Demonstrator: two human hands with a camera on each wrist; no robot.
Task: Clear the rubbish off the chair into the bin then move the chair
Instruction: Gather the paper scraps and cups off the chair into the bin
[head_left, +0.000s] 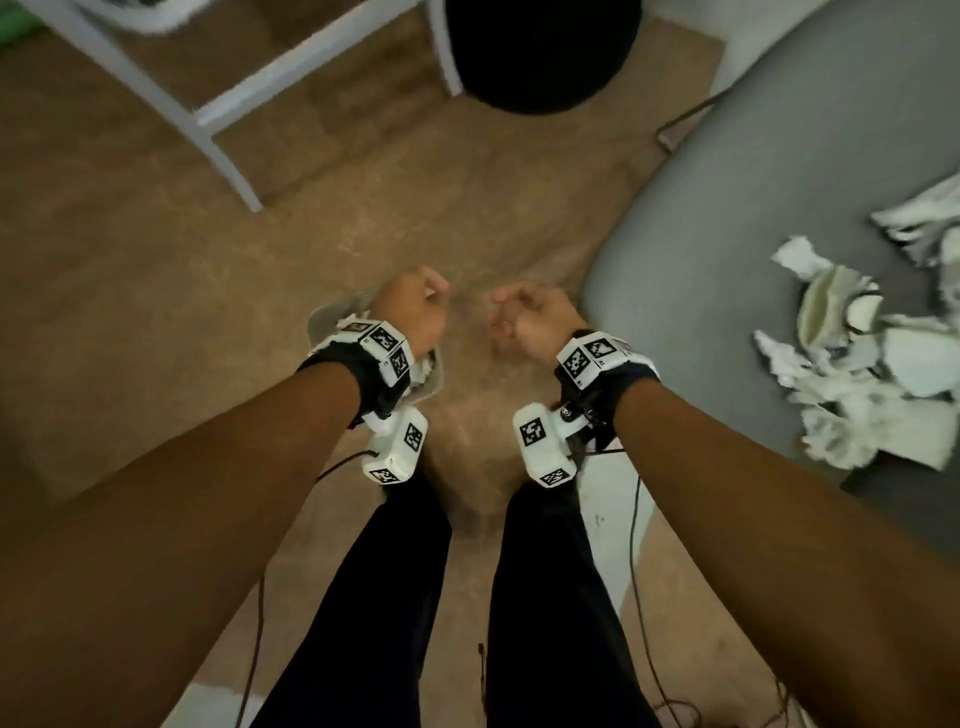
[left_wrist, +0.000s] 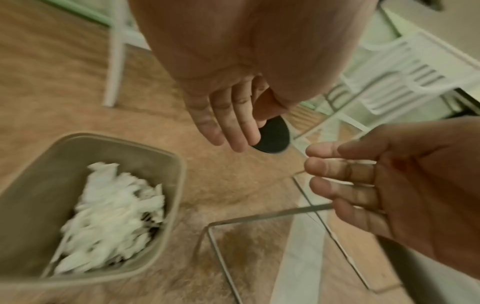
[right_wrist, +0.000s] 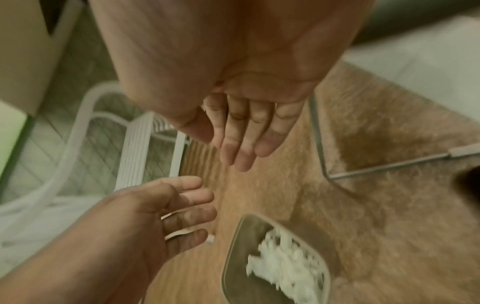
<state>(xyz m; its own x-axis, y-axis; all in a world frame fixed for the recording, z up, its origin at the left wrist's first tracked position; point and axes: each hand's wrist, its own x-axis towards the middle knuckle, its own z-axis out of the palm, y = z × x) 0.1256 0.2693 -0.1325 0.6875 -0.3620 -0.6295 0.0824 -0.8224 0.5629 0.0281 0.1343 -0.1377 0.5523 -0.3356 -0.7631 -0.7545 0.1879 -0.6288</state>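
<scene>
Bin: we see the beige bin on the brown rug, at the left, partly under the left wrist in the head view; white paper scraps lie inside it.
Left hand: our left hand hangs above the bin's edge, fingers relaxed and nearly straight, holding nothing.
Right hand: our right hand hangs just beside the left, apart from it, fingers loose and empty.
Chair: the grey chair stands at the right, near the right forearm.
Rubbish: torn white paper lies piled on the chair seat.
Background: a white frame and a round black object sit at the top.
</scene>
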